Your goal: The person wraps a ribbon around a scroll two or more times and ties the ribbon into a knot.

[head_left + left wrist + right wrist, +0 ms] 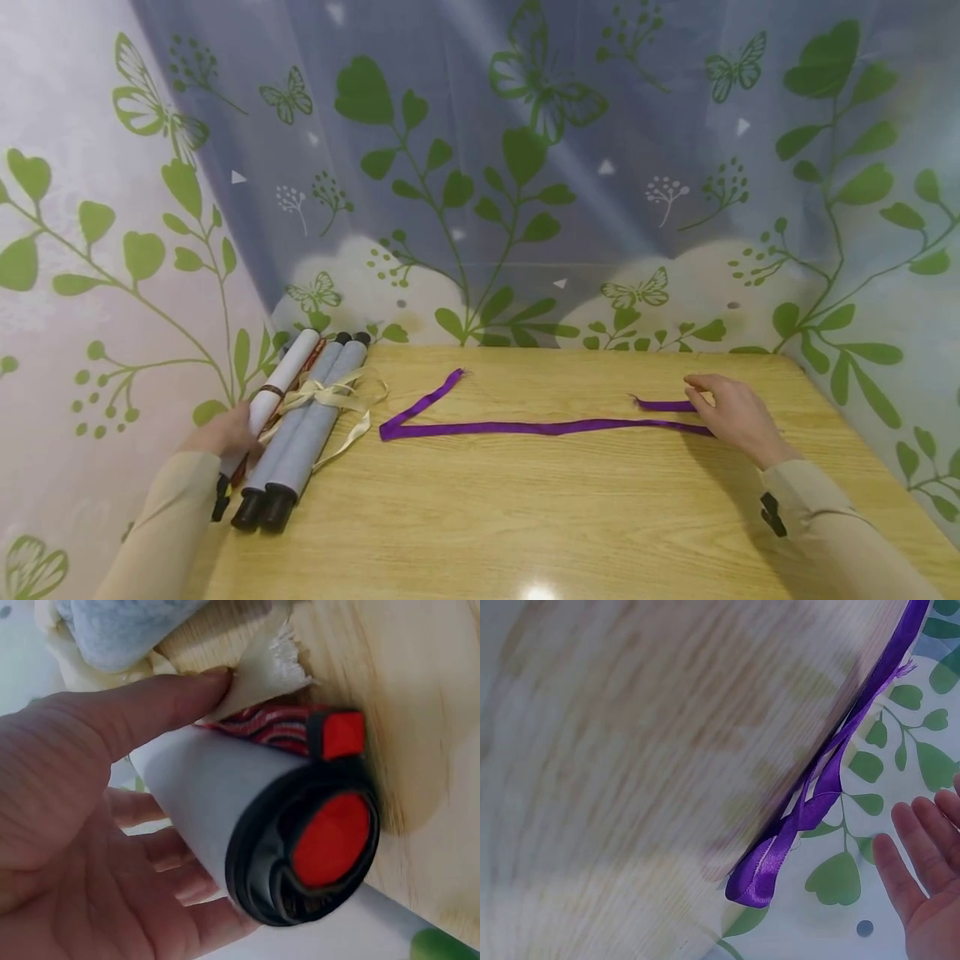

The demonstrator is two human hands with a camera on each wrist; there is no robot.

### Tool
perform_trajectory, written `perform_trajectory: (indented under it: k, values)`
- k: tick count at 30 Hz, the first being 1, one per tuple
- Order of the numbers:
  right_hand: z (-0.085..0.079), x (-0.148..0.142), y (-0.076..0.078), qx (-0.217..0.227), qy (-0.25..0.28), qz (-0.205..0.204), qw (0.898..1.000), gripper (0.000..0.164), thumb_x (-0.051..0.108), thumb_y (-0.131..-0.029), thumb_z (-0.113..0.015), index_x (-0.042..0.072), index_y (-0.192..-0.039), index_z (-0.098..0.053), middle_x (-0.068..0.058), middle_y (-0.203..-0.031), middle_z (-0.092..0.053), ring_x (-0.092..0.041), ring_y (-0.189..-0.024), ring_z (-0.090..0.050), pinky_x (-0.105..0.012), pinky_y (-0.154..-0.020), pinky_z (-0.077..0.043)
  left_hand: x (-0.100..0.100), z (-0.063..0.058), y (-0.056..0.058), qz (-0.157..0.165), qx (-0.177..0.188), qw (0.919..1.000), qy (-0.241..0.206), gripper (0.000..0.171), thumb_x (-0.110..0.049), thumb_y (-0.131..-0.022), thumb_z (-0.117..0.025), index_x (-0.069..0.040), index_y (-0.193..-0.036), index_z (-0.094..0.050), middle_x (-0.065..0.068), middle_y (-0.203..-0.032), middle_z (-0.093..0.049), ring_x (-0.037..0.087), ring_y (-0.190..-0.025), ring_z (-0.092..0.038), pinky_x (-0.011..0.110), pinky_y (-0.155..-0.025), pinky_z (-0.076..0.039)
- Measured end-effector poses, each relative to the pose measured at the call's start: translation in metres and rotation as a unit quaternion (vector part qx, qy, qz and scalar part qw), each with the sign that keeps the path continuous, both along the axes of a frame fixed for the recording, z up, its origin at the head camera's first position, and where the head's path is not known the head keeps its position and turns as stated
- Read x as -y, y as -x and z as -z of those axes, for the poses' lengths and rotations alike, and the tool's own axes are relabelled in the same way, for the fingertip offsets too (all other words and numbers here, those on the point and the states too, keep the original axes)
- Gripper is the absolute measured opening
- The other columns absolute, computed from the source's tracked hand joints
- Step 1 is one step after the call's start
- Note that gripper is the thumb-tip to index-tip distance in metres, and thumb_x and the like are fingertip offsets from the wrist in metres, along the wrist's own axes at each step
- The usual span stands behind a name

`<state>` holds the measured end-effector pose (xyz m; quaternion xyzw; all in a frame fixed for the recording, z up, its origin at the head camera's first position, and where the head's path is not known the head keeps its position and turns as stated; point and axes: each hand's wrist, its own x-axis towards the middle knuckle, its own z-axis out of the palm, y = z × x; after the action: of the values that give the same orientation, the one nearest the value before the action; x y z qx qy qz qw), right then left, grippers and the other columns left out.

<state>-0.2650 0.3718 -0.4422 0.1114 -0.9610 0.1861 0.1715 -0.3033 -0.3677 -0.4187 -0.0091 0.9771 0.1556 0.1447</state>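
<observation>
On the left of the table in the head view, my left hand [231, 435] grips a white scroll [272, 402] with a dark band round it. The left wrist view shows the fingers curled about the white scroll [206, 791], its end cap black with a red centre. The thumb touches the frayed end of a cream ribbon [259, 671]. A red patterned strip [277, 729] lies against the scroll. My right hand [738, 421] hovers over the right end of a purple ribbon [551, 428]; in the right wrist view its fingers are extended, apart from the ribbon [817, 799].
Two grey-blue scrolls [303, 437] with black ends lie beside the white one, under a cream ribbon bow [326, 393]. The wood-grain table [525, 517] meets a leaf-and-butterfly patterned cloth [465, 200] at the back and sides.
</observation>
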Motion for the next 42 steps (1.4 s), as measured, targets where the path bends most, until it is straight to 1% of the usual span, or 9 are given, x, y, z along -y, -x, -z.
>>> perform_trajectory:
  k: [3, 8, 15, 20, 24, 27, 34, 38, 42]
  values:
    - [0.001, 0.001, 0.001, -0.001, 0.002, -0.006, 1.0, 0.035, 0.018, -0.1, -0.055, -0.006, -0.124, -0.062, -0.028, -0.116, -0.067, -0.044, -0.094, -0.066, -0.056, -0.075, -0.053, 0.003, 0.0, -0.001, -0.006, 0.009, 0.9999, -0.007, 0.08, -0.015, -0.075, -0.076, 0.02, -0.129, -0.027, 0.037, -0.104, -0.052, 0.044, -0.093, -0.057, 0.054, -0.08, -0.051]
    - [0.002, -0.001, 0.001, 0.008, 0.008, -0.013, 1.0, 0.035, 0.016, -0.1, -0.055, -0.006, -0.127, -0.059, -0.028, -0.117, -0.066, -0.042, -0.094, -0.066, -0.053, -0.072, -0.055, 0.006, -0.004, -0.002, -0.017, 0.017, 0.9996, -0.014, 0.082, -0.016, -0.075, -0.071, 0.018, -0.13, -0.021, 0.035, -0.1, -0.052, 0.04, -0.086, -0.058, 0.048, -0.074, -0.051]
    - [0.001, -0.001, 0.002, 0.011, 0.006, -0.024, 1.0, 0.036, 0.016, -0.1, -0.054, -0.004, -0.129, -0.058, -0.027, -0.121, -0.064, -0.039, -0.094, -0.067, -0.05, -0.071, -0.056, 0.01, -0.006, -0.003, 0.008, -0.045, 0.9987, -0.021, 0.074, -0.017, -0.078, -0.072, 0.018, -0.126, -0.029, 0.033, -0.101, -0.053, 0.042, -0.088, -0.057, 0.05, -0.074, -0.05]
    - [0.003, -0.002, -0.001, 0.027, 0.013, -0.027, 0.999, 0.038, 0.019, -0.102, -0.052, -0.004, -0.131, -0.057, -0.027, -0.124, -0.063, -0.041, -0.097, -0.066, -0.052, -0.073, -0.056, 0.011, -0.011, -0.003, 0.02, -0.056, 0.9974, -0.04, 0.084, -0.03, -0.079, -0.08, 0.023, -0.125, -0.032, 0.032, -0.1, -0.054, 0.039, -0.087, -0.058, 0.048, -0.074, -0.05]
    - [0.004, -0.003, -0.003, 0.032, 0.019, -0.03, 0.999, 0.038, 0.018, -0.102, -0.052, -0.004, -0.132, -0.056, -0.027, -0.127, -0.061, -0.042, -0.099, -0.066, -0.052, -0.073, -0.056, 0.012, -0.016, -0.004, -0.012, -0.064, 0.9963, -0.056, 0.079, -0.042, -0.082, -0.077, 0.019, -0.117, -0.041, 0.026, -0.095, -0.055, 0.031, -0.081, -0.057, 0.04, -0.067, -0.049]
    - [0.003, -0.003, -0.002, 0.029, 0.02, -0.033, 0.999, 0.038, 0.019, -0.102, -0.051, -0.004, -0.132, -0.056, -0.027, -0.127, -0.061, -0.041, -0.099, -0.066, -0.052, -0.073, -0.056, 0.011, -0.021, -0.005, -0.034, -0.076, 0.9941, -0.07, 0.073, -0.044, -0.084, -0.074, 0.017, -0.112, -0.043, 0.025, -0.092, -0.054, 0.029, -0.076, -0.056, 0.036, -0.062, -0.046]
    - [0.002, 0.001, 0.001, 0.021, 0.001, -0.034, 0.999, 0.035, 0.015, -0.1, -0.054, -0.006, -0.128, -0.059, -0.026, -0.12, -0.065, -0.042, -0.098, -0.066, -0.052, -0.076, -0.055, -0.004, -0.03, -0.01, -0.046, -0.088, 0.9906, -0.094, 0.056, -0.038, -0.085, -0.07, 0.01, -0.106, -0.051, 0.016, -0.086, -0.057, 0.024, -0.071, -0.054, 0.033, -0.058, -0.044]
    - [0.004, 0.005, 0.002, 0.022, -0.017, -0.036, 0.999, 0.037, 0.014, -0.098, -0.057, -0.008, -0.128, -0.058, -0.029, -0.121, -0.064, -0.047, -0.106, -0.062, -0.059, -0.086, -0.05, -0.017, -0.033, -0.012, -0.039, -0.085, 0.9863, -0.135, 0.051, -0.035, -0.089, -0.065, 0.008, -0.112, -0.049, 0.013, -0.088, -0.056, 0.022, -0.072, -0.053, 0.033, -0.059, -0.044]
    - [0.004, 0.009, 0.003, 0.031, -0.026, -0.033, 0.999, 0.041, 0.014, -0.097, -0.059, -0.008, -0.132, -0.055, -0.031, -0.126, -0.06, -0.051, -0.114, -0.056, -0.063, -0.093, -0.045, -0.034, -0.039, -0.014, -0.037, -0.077, 0.9828, -0.164, 0.056, -0.037, -0.092, -0.062, 0.008, -0.122, -0.045, 0.014, -0.093, -0.055, 0.022, -0.076, -0.052, 0.033, -0.061, -0.044]
